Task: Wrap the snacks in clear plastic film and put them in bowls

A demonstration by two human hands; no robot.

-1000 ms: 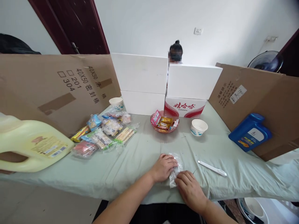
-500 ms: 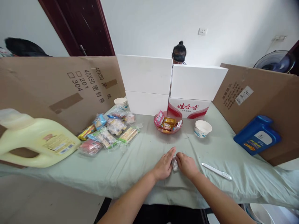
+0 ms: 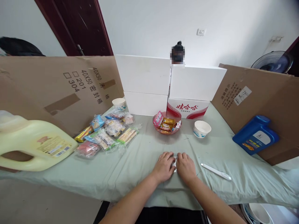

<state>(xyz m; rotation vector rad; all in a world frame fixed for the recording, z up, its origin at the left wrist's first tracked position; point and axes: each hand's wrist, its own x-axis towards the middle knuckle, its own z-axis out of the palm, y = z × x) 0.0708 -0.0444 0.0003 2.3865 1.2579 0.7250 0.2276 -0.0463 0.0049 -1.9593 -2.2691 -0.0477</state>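
Observation:
Near the table's front edge, a small crinkled clear plastic wrapper (image 3: 175, 165) lies between my two hands and is mostly covered by them. My left hand (image 3: 164, 166) grips its left side with curled fingers, the thumb against the plastic. From the right, my right hand (image 3: 186, 168) is closed on the other side, palm down, its fingertips close to the cloth. What the wrapper contains, if anything, is hidden. Beyond the hands stands a pink bowl (image 3: 161, 130) with several wrapped snacks (image 3: 168, 121). A white cutter-like tool (image 3: 216, 171) rests right of my right hand.
A paper bowl (image 3: 202, 129) stands at the right, another (image 3: 119, 104) at the back left. Packaged snacks (image 3: 102, 138) are heaped left, beside a yellow jug (image 3: 51, 146). A blue bottle (image 3: 256, 135), white boxes (image 3: 146, 74) and cardboard panels (image 3: 58, 84) border the table. A person (image 3: 177, 54) sits behind.
Both hands have turned palm down and lowered over the wrapper, which now lies flatter between them. Earlier my left fingers were stretched upward. The view has shifted slightly.

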